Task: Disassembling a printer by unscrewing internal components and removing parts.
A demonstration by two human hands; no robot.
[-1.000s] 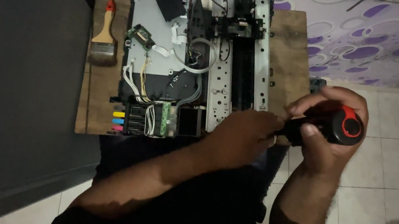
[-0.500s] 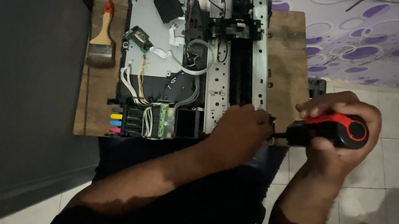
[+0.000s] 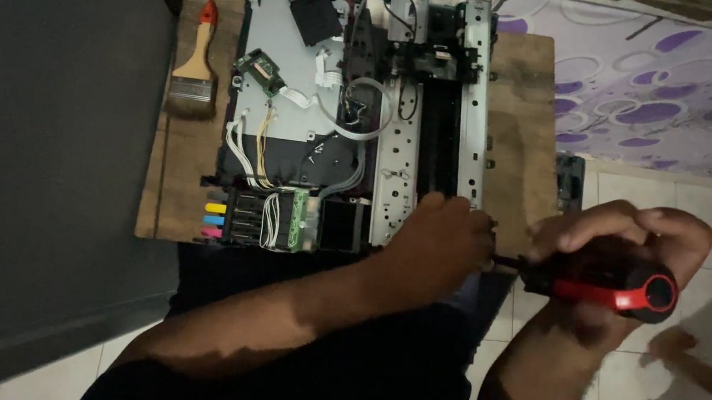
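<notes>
Red-handled screwdriver (image 3: 610, 287) sits gripped in our right hand (image 3: 619, 253); our left hand (image 3: 438, 238) closes around its shaft beside the opened printer (image 3: 358, 118) on the bench (image 3: 519, 148).

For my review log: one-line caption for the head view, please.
Right hand grips a red-and-black screwdriver aimed at an opened printer, left hand at its tip.

No packages, labels, signs or screens show — none at all.
</notes>
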